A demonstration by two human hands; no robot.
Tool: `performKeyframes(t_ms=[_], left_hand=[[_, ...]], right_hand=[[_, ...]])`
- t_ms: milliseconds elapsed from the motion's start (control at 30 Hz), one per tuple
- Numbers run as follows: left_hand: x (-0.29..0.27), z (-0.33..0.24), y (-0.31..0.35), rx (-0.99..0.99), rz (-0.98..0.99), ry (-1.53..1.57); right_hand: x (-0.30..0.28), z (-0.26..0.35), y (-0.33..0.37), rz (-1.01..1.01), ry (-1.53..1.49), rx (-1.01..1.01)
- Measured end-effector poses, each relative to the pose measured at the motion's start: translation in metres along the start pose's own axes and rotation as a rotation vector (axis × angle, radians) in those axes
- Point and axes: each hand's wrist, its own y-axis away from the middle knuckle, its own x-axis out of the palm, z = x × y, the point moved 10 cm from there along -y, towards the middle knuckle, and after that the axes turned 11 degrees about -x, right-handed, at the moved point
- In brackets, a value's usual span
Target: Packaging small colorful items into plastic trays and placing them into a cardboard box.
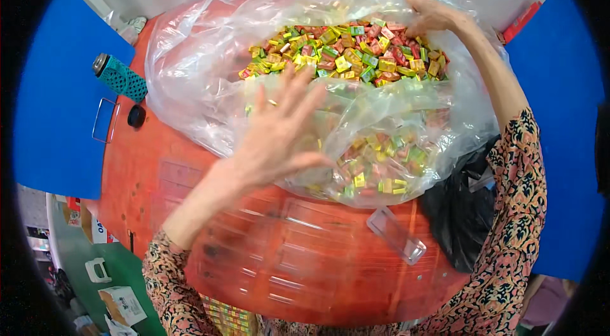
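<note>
A large clear plastic bag (pixel 190 75) lies spread across the red table, its mouth open over a heap of small wrapped sweets (pixel 356 53) in yellow, green, red and orange. More wrapped pieces show through the film in the bag's near part. My left hand (pixel 279 129), slightly blurred, is open over the bag's front left, fingers spread and nothing in them. At the far right rim of the opening, my right hand (pixel 435 16) has its fingers curled on the bag's film beside the heap. Slim clear plastic trays (pixel 397 234) rest on the table near me, most of them blurred.
On the right, a black plastic bag (pixel 460 215) lies beside my sleeve. A bottle in a teal cover (pixel 121 77) and a black cap (pixel 136 116) are at the left. Blue panels (pixel 57 94) flank the red table (pixel 140 171). A cardboard box (pixel 122 305) stands on the green floor.
</note>
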Motion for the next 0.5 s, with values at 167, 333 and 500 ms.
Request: performKeyframes(t_ms=[167, 333, 500], left_hand=[[0.06, -0.016, 0.005, 0.006, 0.098, -0.081], [0.07, -0.005, -0.002, -0.017, 0.063, -0.155], [0.066, 0.001, -0.013, 0.005, -0.035, -0.126]], right_hand=[[-0.024, -0.024, -0.011, -0.334, -0.077, -0.008], [-0.019, -0.01, 0.006, -0.726, -1.017, 0.296], [-0.019, 0.064, 0.017, -0.563, -1.065, 0.31]])
